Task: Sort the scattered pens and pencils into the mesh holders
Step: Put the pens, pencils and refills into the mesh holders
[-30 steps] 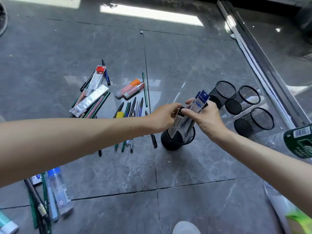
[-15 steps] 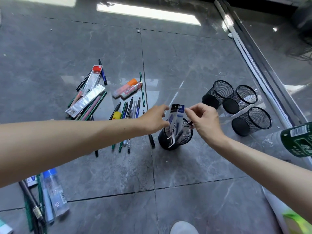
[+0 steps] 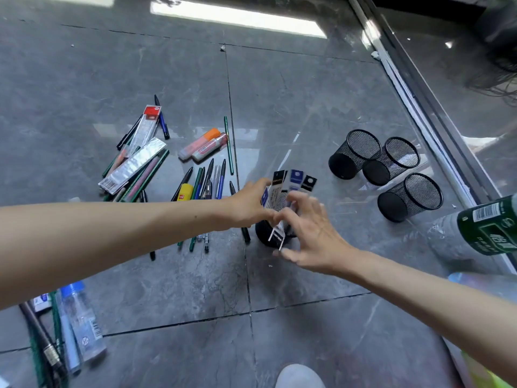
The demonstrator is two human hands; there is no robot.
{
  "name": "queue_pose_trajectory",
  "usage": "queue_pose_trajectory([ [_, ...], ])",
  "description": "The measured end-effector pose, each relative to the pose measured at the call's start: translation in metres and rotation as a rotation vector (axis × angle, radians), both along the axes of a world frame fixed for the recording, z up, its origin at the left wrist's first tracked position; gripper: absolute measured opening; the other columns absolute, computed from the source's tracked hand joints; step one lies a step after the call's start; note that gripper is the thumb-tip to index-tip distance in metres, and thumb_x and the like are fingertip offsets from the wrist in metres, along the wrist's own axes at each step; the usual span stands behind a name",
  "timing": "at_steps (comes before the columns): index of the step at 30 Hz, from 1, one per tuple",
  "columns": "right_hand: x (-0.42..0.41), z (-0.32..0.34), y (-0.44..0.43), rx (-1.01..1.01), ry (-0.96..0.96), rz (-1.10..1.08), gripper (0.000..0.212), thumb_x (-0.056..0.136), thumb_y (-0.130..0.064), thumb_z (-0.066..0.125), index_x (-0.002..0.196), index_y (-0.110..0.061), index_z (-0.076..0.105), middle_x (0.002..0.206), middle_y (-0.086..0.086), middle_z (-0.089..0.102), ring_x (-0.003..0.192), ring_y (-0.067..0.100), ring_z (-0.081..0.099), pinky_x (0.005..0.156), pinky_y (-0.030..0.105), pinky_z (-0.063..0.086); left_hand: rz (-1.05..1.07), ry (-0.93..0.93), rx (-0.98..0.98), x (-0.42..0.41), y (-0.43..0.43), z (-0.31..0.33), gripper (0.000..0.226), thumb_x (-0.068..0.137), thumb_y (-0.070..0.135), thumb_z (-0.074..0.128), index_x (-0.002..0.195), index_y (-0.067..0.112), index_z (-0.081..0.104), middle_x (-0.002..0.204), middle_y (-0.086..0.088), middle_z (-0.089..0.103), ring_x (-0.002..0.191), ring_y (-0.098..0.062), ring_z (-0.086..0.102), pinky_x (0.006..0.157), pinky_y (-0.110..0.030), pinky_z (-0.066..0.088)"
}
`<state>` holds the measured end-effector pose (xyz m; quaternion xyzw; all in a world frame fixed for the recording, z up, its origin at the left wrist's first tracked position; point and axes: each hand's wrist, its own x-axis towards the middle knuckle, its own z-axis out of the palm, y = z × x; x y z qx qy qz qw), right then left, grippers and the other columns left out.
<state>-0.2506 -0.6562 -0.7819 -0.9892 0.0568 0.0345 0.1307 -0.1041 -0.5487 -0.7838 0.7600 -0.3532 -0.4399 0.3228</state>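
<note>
Your left hand (image 3: pixel 249 203) is reaching in from the left with its fingers curled up against the pen packs (image 3: pixel 296 179). Honestly can't tell if you're actually pinching them or just touching, since the fingertips are tucked behind the cards. Your right hand (image 3: pixel 310 233) is blurry, but the fingers are spread and loose with nothing in them, hovering right over the front of the black mesh holder (image 3: pixel 264 233). That holder stands on the gray tiled floor (image 3: pixel 167 275), mostly hidden between your two hands. The packs stick up out of its top, fanned a bit, and one more black-ended pack (image 3: pixel 277 235) hangs down across its front. The loose pens (image 3: pixel 204 183) are scattered on the floor just left of the holder, partly under your left forearm. Two highlighters (image 3: pixel 200 142) and some long flat packs (image 3: pixel 134 166) lie further back and to the left. The three other mesh holders (image 3: pixel 391 161) sit bunched together well off to the right, near a green bottle (image 3: pixel 492 228) at the edge of the shot.
</note>
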Motion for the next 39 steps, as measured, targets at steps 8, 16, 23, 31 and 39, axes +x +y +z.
queue_pose_trajectory([
  [8, 0.018, 0.01, -0.001, 0.3, -0.331, -0.212, 0.007, 0.083, -0.001, 0.066, 0.09, -0.002, 0.066, 0.086, 0.004, 0.056, 0.081, 0.018, 0.054, 0.075, 0.027, 0.045, 0.011, 0.07, 0.043, 0.007, 0.002, -0.002, 0.055, 0.09, 0.019, 0.062, 0.135, 0.018, 0.033, 0.088, -0.003, 0.058, 0.072, -0.011, 0.057, 0.058, -0.021, 0.051],
  [16, 0.049, 0.036, -0.024, 0.409, -0.348, -0.405, 0.018, 0.084, -0.009, 0.069, 0.102, -0.007, 0.069, 0.088, 0.007, 0.066, 0.077, 0.017, 0.06, 0.072, 0.022, 0.047, -0.009, 0.151, 0.054, 0.007, 0.0, -0.004, 0.022, 0.095, 0.013, 0.051, 0.116, 0.015, 0.045, 0.076, -0.011, 0.065, 0.057, -0.015, 0.063, 0.054, -0.026, 0.054],
  [23, 0.053, 0.025, -0.029, 0.2, -0.318, -0.398, 0.042, 0.094, -0.034, 0.054, 0.132, -0.017, 0.048, 0.133, 0.006, 0.04, 0.121, 0.02, 0.033, 0.096, 0.021, 0.02, 0.043, 0.238, 0.056, 0.001, -0.005, -0.005, 0.012, 0.1, 0.011, 0.041, 0.096, 0.016, 0.051, 0.065, -0.015, 0.068, 0.05, -0.02, 0.066, 0.05, -0.028, 0.056],
  [31, 0.047, 0.005, -0.059, 0.283, -0.305, -0.642, 0.045, 0.099, -0.042, 0.035, 0.138, -0.02, 0.041, 0.149, 0.004, 0.019, 0.136, 0.022, 0.019, 0.109, 0.033, 0.009, 0.285, 0.084, 0.011, 0.017, -0.027, -0.012, 0.016, 0.091, 0.002, 0.038, 0.097, -0.004, 0.051, 0.062, -0.018, 0.067, 0.046, -0.022, 0.064, 0.046, -0.027, 0.049],
  [39, 0.044, -0.001, -0.117, 0.099, -0.02, -0.75, 0.055, 0.086, -0.016, 0.054, 0.138, -0.018, 0.037, 0.157, 0.013, -0.005, 0.127, 0.039, 0.04, 0.099, 0.038, 0.037, 0.6, 0.238, -0.153, 0.022, -0.064, -0.023, 0.032, 0.098, 0.014, 0.042, 0.13, 0.009, 0.043, 0.077, -0.015, 0.066, 0.06, -0.021, 0.066, 0.056, -0.029, 0.053],
])
